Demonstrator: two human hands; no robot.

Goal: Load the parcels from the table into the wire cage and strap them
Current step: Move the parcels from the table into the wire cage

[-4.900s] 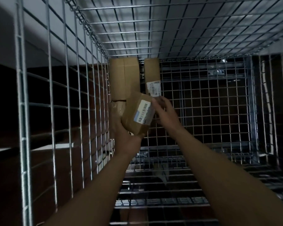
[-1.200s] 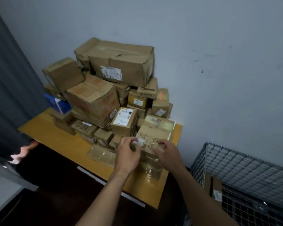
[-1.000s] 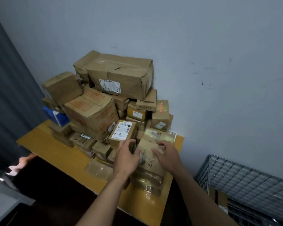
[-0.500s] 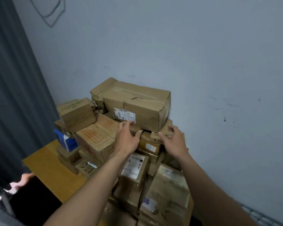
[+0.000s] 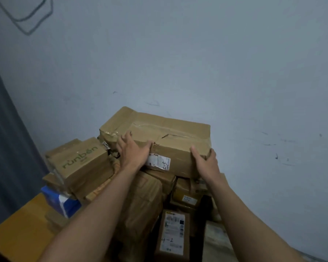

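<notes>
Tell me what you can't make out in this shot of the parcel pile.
Wire cage: not in the head view.
Label on the top box: partly under the left hand, print too small.
Fingers of the right hand: wrapped behind the box's corner.
Table: cut off by the left edge, mostly under parcels.

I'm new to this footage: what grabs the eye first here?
A big dented cardboard box tops the parcel pile by the wall, left hand laid on its front edge, right hand round its right corner. Left of it sits a runben-printed box, a blue carton lower down, the yellow table beneath.
</notes>
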